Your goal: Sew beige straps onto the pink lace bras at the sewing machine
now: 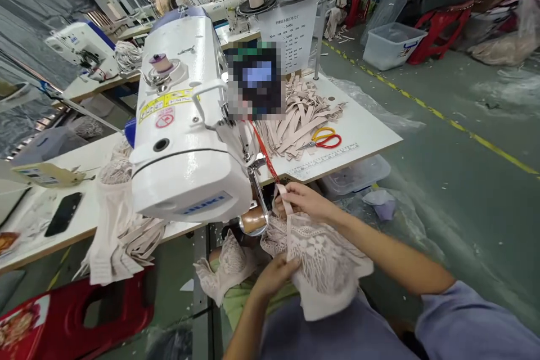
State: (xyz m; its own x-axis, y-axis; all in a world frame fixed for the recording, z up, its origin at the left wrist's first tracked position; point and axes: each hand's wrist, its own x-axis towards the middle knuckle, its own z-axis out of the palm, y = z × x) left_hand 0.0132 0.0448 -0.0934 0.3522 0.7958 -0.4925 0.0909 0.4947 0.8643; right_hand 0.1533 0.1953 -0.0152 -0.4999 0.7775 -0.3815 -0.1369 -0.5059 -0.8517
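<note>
A pale pink lace bra [324,259] hangs in front of my lap, stretched between both hands. My right hand [306,202] pinches its narrow strap [287,205] near the top, just below the lower end of a red printed ribbon [265,152]. Lower down, my left hand [276,274] is closed on the cup's near edge, its fingertips partly behind the lace. The white sewing machine [189,174] stands to the left, its metal guard [262,202] close to the strap. Another lace piece [228,270] lies across my knee.
Red-and-yellow scissors [327,139] rest by a pile of fabric strips [295,118] on the white table [371,129]. Bra pieces [116,225] drape over the left table edge near a black phone [63,214]. A red stool [101,315] stands lower left.
</note>
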